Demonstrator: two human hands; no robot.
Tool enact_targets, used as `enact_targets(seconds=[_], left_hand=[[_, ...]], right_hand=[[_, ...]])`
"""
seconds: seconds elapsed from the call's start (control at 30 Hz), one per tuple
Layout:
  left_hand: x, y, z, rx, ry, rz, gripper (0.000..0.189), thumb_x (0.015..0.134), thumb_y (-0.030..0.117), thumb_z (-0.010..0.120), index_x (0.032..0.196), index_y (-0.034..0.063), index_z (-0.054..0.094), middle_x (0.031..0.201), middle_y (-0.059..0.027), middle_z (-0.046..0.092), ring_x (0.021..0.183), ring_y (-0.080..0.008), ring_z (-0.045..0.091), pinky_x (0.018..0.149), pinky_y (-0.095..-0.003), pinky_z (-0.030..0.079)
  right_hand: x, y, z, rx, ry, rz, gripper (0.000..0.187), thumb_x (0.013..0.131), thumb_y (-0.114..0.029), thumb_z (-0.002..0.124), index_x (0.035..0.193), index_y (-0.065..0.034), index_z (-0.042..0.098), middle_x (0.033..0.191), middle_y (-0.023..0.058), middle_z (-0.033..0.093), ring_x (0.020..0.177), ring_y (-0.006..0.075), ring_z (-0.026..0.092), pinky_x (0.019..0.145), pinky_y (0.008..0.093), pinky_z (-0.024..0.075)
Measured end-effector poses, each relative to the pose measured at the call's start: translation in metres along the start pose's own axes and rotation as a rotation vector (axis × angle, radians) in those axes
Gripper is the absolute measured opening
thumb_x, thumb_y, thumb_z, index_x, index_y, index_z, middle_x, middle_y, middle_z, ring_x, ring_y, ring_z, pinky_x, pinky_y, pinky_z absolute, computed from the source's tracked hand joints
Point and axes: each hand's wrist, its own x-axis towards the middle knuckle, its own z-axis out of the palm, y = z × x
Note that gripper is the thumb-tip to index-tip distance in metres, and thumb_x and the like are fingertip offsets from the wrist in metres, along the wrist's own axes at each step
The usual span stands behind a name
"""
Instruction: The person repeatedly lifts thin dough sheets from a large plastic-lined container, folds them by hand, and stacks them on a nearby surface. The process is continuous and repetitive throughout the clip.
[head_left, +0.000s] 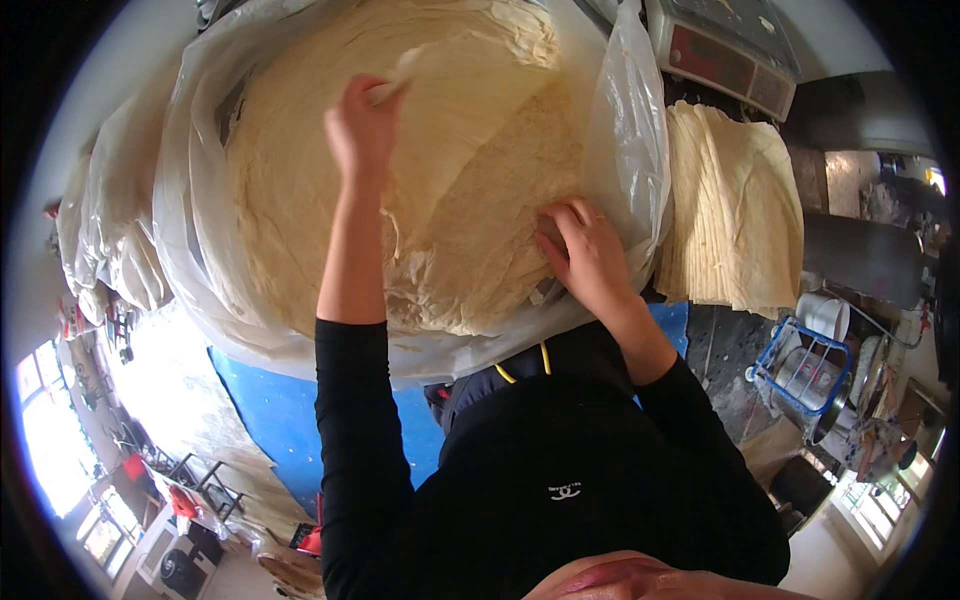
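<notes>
A wide stack of thin, pale flatbread-like sheets (480, 180) lies before me inside an open clear plastic bag (187, 172). Over the upper left of the stack is my left hand (367, 120), its fingers pinching the edge of a thin sheet, which looks partly blurred. My right hand (585, 247) rests at the right edge of the stack with curled fingers touching the sheets; whether it grips one cannot be told. A folded pile of similar sheets (731, 210) lies to the right of the bag.
A scale (727, 56) stands at the upper right, beyond the folded pile. More plastic-wrapped bundles (124, 202) sit at the left. Below the work surface lies a blue mat (262, 412). At the lower right are a blue-framed rack (806, 367) and metal pots.
</notes>
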Motion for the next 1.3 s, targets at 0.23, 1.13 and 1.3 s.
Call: enact_targets(seconds=[0.23,1.13,1.3], left_hand=[[0.004,0.000,0.019,0.358,0.091,0.531,0.057,0.083,0.045,0.074,0.124,0.0088,0.058,0.121,-0.0145,0.062,0.114,-0.0308,0.057,0.097,-0.0466,0.043],[-0.038,-0.137,-0.195,-1.178,0.356,-0.348,0.031,0.100,0.026,0.059,0.121,0.0035,0.062,0.117,-0.0106,0.066,0.106,-0.0244,0.064,0.092,-0.0419,0.054],[-0.128,-0.138,-0.273,-1.197,0.638,-0.342,0.036,0.102,0.024,0.056,0.130,0.0016,0.057,0.133,-0.0161,0.060,0.125,-0.0302,0.055,0.107,-0.0504,0.043]], right_hand=[[0.042,0.003,0.009,-0.013,-0.013,-0.050,0.032,0.087,-0.017,0.070,0.115,-0.0051,0.062,0.119,0.0151,0.061,0.105,0.0361,0.062,0.085,0.0431,0.0516],[0.064,0.007,0.051,-0.100,0.008,-0.152,0.062,0.093,-0.038,0.061,0.143,-0.0053,0.044,0.149,0.0141,0.045,0.141,0.0315,0.039,0.117,0.0466,0.0288],[0.065,0.008,0.057,-0.168,0.004,-0.143,0.062,0.094,-0.038,0.061,0.144,-0.0048,0.044,0.148,0.0163,0.046,0.140,0.0331,0.040,0.117,0.0467,0.0286]])
